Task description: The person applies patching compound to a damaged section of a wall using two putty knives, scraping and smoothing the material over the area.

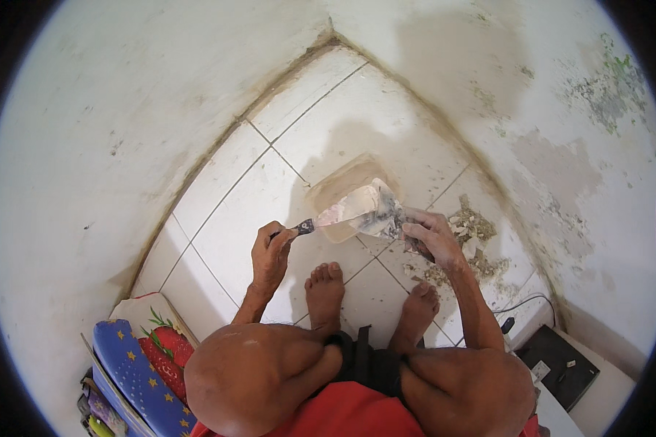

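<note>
My left hand (270, 256) is closed round the dark handle of a putty knife (331, 215), its blade pointing right and smeared with whitish filler. In my right hand (436, 237) is a wider scraper (383, 221), its blade dark-stained and coated in pale paste. The two blades meet or overlap in front of me, with a lump of off-white filler (372, 195) on them; exactly where they touch is hard to make out. Below them a shallow beige plastic tub (326, 191) sits on the floor, partly hidden by the tools. White dust covers my right fingers.
Crumbled plaster debris (474, 237) lies on the tiled floor (240, 197) to the right. Stained, peeling walls (459, 65) meet in the far corner. A black box (557, 368) and a cable (536, 297) are at lower right; patterned boards (135, 364) lean at lower left. My bare feet are close by.
</note>
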`<state>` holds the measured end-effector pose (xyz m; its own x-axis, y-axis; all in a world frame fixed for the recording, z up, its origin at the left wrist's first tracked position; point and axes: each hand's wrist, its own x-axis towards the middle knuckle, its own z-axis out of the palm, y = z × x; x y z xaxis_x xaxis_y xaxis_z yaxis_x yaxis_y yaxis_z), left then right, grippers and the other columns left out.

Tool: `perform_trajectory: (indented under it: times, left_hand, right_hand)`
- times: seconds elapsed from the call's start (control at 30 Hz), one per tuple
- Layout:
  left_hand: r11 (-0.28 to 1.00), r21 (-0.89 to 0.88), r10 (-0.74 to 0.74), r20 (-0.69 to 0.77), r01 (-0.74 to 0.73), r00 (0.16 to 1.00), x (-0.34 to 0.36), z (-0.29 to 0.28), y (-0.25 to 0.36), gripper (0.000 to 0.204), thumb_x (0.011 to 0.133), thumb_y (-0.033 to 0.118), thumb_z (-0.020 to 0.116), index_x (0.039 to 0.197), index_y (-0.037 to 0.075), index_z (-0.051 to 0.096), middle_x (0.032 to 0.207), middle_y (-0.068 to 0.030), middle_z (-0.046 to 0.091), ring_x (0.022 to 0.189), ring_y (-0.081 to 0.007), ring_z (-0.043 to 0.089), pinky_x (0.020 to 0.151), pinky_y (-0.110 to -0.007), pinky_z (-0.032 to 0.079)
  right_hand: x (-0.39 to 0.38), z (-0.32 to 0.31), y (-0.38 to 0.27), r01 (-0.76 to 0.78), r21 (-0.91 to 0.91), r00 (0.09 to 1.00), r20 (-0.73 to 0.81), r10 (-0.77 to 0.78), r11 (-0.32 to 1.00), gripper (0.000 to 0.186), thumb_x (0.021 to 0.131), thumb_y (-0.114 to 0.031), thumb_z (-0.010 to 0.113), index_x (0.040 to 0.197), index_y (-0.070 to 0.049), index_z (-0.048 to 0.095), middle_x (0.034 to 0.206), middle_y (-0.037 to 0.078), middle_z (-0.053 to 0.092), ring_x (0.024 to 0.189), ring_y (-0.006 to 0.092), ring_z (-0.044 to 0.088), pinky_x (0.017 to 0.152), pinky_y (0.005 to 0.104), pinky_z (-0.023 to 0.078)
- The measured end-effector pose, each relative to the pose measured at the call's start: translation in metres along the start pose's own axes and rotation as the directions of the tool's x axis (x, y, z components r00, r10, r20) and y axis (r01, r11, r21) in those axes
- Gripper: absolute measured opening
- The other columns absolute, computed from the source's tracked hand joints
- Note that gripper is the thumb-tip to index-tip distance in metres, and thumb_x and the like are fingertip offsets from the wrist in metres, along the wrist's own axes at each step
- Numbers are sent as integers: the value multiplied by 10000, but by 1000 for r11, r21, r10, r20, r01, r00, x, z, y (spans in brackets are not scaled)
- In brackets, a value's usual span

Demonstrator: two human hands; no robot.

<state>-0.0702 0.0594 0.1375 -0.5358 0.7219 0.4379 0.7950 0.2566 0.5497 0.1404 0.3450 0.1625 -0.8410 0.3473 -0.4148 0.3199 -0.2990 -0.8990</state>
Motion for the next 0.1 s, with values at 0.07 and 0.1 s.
perform_trajectory:
  times: [0.07, 0.1]
  left_hand:
    - [998, 65, 22, 0, -22, 1000, 1, -6, -3, 446, 766, -121, 723, 1114, 127, 594, 990, -114, 589, 877, -265, 597, 665, -343, 518]
    - [997, 73, 31, 12, -32, 999, 0, -9, -5, 459, 774, -114, 721, 1138, 130, 584, 996, -112, 590, 883, -273, 597, 669, -352, 523]
  right_hand:
    - [-2, 1, 3, 7, 30, 1000, 4, -7, 1000, 387, 918, -175, 645, 1273, -24, 637, 789, 21, 661, 622, 73, 551, 566, 229, 470]
    - [-4, 3, 6, 10, 61, 1000, 4, -10, 998, 395, 921, -167, 640, 1291, -29, 626, 789, 20, 661, 628, 74, 551, 570, 229, 471]
